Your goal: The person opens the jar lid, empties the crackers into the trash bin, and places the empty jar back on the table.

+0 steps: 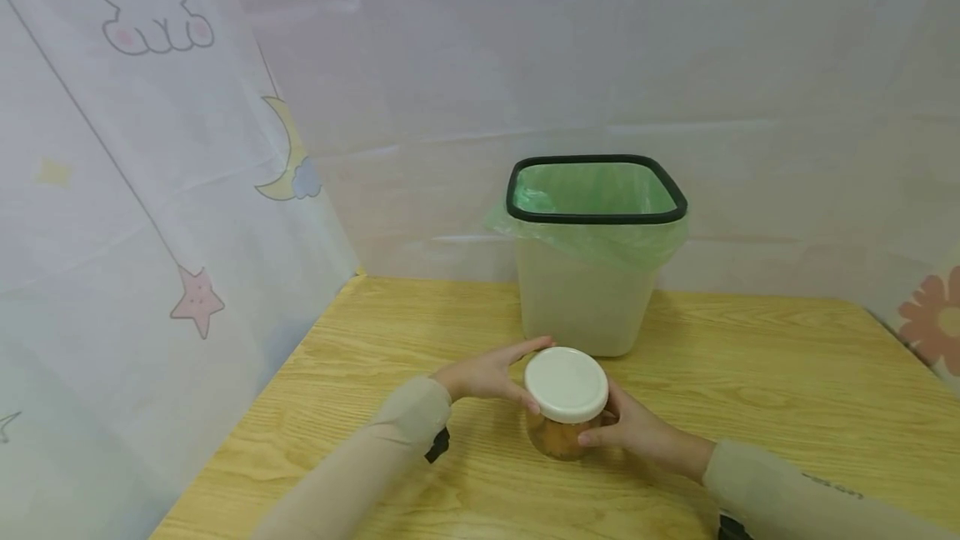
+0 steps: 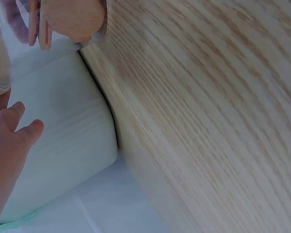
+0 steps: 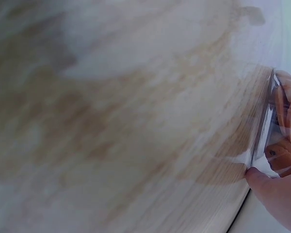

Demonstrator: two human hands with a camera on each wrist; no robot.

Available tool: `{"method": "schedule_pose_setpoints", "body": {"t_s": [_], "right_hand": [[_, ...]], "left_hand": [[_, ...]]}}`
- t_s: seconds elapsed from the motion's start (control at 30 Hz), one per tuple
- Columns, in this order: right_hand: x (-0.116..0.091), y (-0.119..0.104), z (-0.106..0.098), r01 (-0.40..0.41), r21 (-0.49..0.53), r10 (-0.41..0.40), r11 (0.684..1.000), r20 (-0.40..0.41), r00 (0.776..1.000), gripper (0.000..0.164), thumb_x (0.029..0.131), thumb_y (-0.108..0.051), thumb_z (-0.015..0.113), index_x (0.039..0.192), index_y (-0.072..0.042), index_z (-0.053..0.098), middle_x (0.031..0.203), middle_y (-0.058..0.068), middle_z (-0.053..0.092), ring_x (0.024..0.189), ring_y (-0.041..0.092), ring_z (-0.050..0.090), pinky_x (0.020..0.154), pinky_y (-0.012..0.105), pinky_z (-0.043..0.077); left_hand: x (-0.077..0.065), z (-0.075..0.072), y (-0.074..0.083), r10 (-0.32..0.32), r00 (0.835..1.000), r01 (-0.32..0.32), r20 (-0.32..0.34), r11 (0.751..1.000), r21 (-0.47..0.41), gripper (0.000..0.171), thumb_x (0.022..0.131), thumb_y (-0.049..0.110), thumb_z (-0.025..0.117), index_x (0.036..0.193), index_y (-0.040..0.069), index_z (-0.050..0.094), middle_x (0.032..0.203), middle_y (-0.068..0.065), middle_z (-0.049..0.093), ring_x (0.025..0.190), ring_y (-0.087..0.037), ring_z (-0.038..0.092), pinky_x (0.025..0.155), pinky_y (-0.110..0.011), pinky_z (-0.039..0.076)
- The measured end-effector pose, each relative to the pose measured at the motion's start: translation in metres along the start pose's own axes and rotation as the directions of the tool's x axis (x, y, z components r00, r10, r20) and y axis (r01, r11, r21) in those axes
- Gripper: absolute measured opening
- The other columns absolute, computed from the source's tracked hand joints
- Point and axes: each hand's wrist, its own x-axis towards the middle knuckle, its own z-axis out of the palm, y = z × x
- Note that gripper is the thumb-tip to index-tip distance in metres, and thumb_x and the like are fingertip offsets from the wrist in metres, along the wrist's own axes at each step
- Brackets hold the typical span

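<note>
A clear jar [image 1: 557,440] with a white lid [image 1: 566,383] stands on the wooden table, directly in front of a bin. Through its wall show several tan, rounded, biscuit-like pieces [image 3: 282,158]. My right hand [image 1: 637,430] grips the jar from the right, thumb at the front and fingers round the back. My left hand [image 1: 487,373] is on the other side, its fingers extended past the lid's far left edge and its thumb at the near left edge. In the left wrist view, the fingers [image 2: 31,131] spread below the lid's edge.
Behind the jar stands the white bin [image 1: 581,307] with a black rim [image 1: 596,219] and a green liner bag [image 1: 645,248] folded over it. The light wooden table [image 1: 420,315] meets a pale printed curtain [image 1: 420,148] at the back and left.
</note>
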Motion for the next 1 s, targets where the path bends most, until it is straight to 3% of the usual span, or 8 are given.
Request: {"method": "schedule_pose_setpoints", "body": {"t_s": [0.5, 1.0], "right_hand": [[0.000, 0.000, 0.000, 0.015, 0.003, -0.015, 1.000, 0.009, 1.000, 0.101, 0.086, -0.012, 0.076, 0.149, 0.009, 0.001, 0.145, 0.039, 0.023, 0.131, 0.054, 0.029, 0.100, 0.050, 0.039], [-0.001, -0.001, -0.001, 0.001, -0.007, -0.001, 1.000, 0.014, 1.000, 0.100, 0.086, -0.012, 0.075, 0.150, 0.009, 0.001, 0.147, 0.039, 0.019, 0.133, 0.057, 0.022, 0.104, 0.062, 0.032]], "left_hand": [[-0.006, 0.010, 0.000, -0.043, 0.997, 0.040, -0.065, 0.998, -0.042, 0.099, 0.078, 0.017, 0.084, 0.156, 0.018, 0.024, 0.160, 0.001, 0.020, 0.145, -0.022, 0.016, 0.113, -0.052, 0.020], [-0.011, 0.018, -0.001, -0.035, 0.992, 0.029, -0.122, 0.998, -0.051, 0.097, 0.080, 0.020, 0.082, 0.156, 0.016, 0.022, 0.160, -0.002, 0.021, 0.145, -0.024, 0.017, 0.113, -0.053, 0.021]]}}
